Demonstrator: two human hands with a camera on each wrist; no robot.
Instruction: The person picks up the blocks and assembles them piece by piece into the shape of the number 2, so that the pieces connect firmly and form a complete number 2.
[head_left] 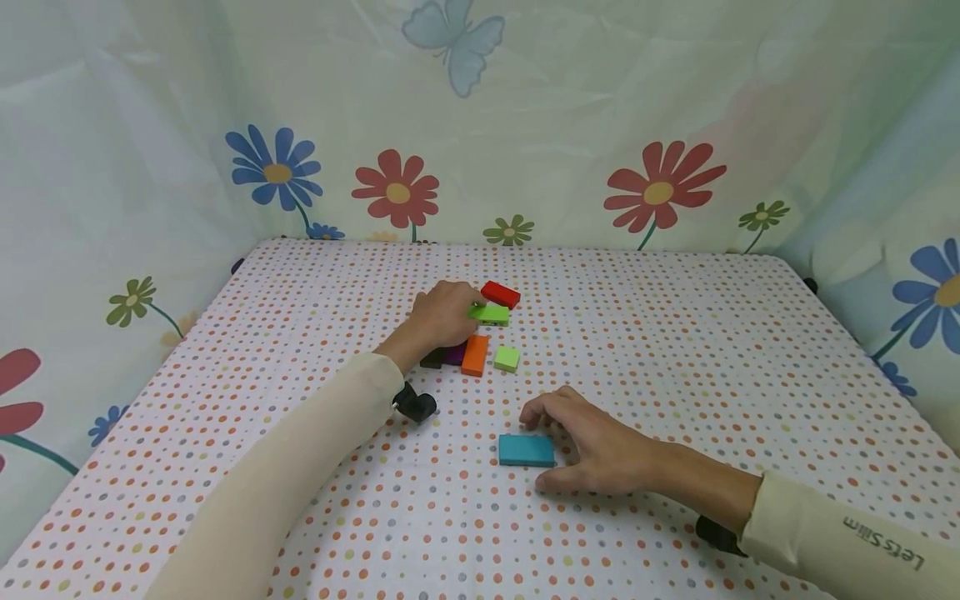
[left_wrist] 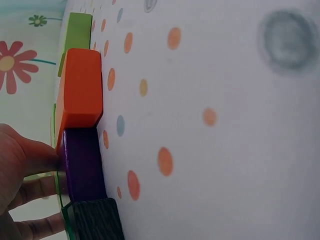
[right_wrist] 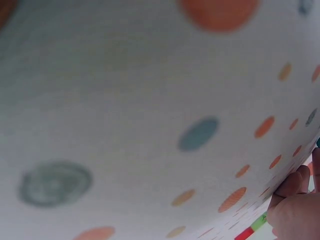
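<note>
A teal rectangular block (head_left: 527, 451) lies flat on the dotted cloth. My right hand (head_left: 600, 450) is at its right end, thumb on the near side and fingers curving past the far side, with a gap showing between. Farther back, my left hand (head_left: 444, 315) reaches over a group of blocks, partly hiding them. In the left wrist view its fingertips are right at the top of a purple block (left_wrist: 82, 165), between an orange block (left_wrist: 82, 90) and a dark, streaked block (left_wrist: 95, 220). A lime-green block (head_left: 492, 315) shows by its index finger.
Behind the green block lies a red block (head_left: 500, 294). A small light-green square block (head_left: 507, 359) sits right of the orange one. The dotted cloth (head_left: 675, 358) covers the table, and flower-printed curtains (head_left: 540, 125) stand around it.
</note>
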